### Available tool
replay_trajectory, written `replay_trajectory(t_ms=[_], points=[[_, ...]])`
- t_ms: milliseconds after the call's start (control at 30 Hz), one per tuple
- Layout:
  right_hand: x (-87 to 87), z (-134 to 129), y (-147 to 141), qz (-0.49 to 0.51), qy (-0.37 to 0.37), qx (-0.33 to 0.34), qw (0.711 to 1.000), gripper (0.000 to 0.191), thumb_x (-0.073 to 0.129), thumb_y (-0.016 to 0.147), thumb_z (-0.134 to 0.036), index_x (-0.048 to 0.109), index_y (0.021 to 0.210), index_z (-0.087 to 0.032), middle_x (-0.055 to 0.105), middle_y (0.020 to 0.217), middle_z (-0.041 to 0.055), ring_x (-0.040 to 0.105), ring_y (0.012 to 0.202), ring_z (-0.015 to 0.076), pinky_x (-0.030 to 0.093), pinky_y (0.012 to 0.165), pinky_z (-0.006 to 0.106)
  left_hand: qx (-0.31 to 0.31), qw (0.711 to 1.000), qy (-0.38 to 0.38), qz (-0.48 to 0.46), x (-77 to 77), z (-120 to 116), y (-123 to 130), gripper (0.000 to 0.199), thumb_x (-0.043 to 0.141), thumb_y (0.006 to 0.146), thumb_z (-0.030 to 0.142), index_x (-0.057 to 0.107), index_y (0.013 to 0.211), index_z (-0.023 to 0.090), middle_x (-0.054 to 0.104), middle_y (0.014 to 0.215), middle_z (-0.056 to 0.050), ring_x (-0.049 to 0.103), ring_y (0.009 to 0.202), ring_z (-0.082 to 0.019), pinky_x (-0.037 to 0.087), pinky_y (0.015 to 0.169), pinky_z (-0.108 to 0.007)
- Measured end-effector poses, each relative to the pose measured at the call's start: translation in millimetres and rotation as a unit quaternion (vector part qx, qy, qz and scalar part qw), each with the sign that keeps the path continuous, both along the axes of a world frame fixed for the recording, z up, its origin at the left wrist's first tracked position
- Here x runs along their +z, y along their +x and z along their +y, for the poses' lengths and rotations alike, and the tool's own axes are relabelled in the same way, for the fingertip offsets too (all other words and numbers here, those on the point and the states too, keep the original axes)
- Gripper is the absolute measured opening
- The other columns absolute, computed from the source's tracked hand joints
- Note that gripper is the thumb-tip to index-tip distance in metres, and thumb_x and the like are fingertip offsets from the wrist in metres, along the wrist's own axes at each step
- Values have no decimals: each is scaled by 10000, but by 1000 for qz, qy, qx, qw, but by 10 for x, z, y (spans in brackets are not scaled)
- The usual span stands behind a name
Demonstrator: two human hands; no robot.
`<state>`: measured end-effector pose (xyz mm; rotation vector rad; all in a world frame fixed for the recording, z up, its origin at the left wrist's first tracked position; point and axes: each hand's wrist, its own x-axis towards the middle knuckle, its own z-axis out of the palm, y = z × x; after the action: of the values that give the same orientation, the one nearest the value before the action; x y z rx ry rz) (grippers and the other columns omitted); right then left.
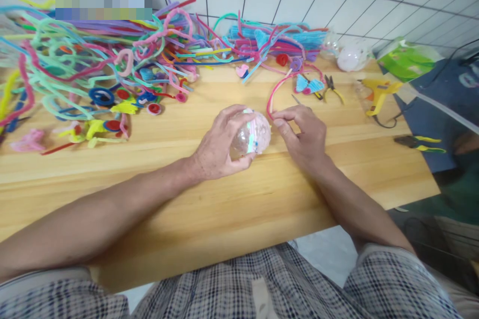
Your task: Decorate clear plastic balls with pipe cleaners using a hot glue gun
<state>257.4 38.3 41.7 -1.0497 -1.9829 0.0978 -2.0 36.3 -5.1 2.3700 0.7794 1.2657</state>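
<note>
My left hand (220,147) is closed around a clear plastic ball (242,140) with pale pink and shiny filling on its right side. The ball is held over the wooden table (239,209). Just to its right, my right hand (305,132) pinches the end of a pink pipe cleaner (275,90), which curves up and away toward the back of the table. A blue pipe-cleaner bow (310,84) with a pink centre lies beyond my right hand, and a thin pointed tool (296,99) lies close behind its fingers.
Tangled coloured pipe cleaners (63,45) cover the back left. Pliers (333,90), a yellow glue gun (380,94) with a cord, and yellow-handled cutters (421,143) lie to the right. Another clear ball (351,56) and a green packet (406,60) are at the back right.
</note>
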Motion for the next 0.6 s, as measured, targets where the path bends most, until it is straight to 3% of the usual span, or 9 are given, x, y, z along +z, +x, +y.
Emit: replay_trajectory(t_ms=[100, 267, 500, 600], points=[[76, -88, -42, -34, 41, 28, 998, 78, 725, 1077, -280, 780, 1122, -312, 856, 1035, 48, 817, 983, 262, 661, 895, 457, -5, 1000, 1, -1, -2, 5, -5, 934, 854, 907, 382, 358, 1695, 314, 524, 1652, -194, 520, 1576, -420, 487, 1299, -674], [154, -218, -147, -54, 59, 83, 993, 218, 733, 1054, -183, 760, 1222, -319, 851, 1106, 46, 807, 1008, 252, 656, 890, 428, -7, 1000, 6, 10, 16, -6, -2, 914, 852, 920, 386, 370, 1695, 325, 529, 1657, -190, 530, 1577, -416, 506, 1289, -668], [195, -202, -158, -72, -3, 97, 993, 57, 676, 1091, -223, 683, 1062, -271, 786, 999, 34, 755, 948, 220, 598, 813, 379, -12, 999, 34, 6, 62, -21, 23, 822, 786, 953, 342, 424, 1685, 255, 563, 1608, -215, 557, 1557, -386, 546, 1271, -624], [242, -205, -153, -82, -62, 98, 990, 60, 665, 1072, -250, 628, 1029, -268, 741, 977, 28, 702, 890, 209, 553, 762, 356, -8, 999, 30, 12, 54, -30, 24, 835, 793, 956, 358, 413, 1695, 282, 559, 1620, -204, 553, 1562, -392, 546, 1268, -637]])
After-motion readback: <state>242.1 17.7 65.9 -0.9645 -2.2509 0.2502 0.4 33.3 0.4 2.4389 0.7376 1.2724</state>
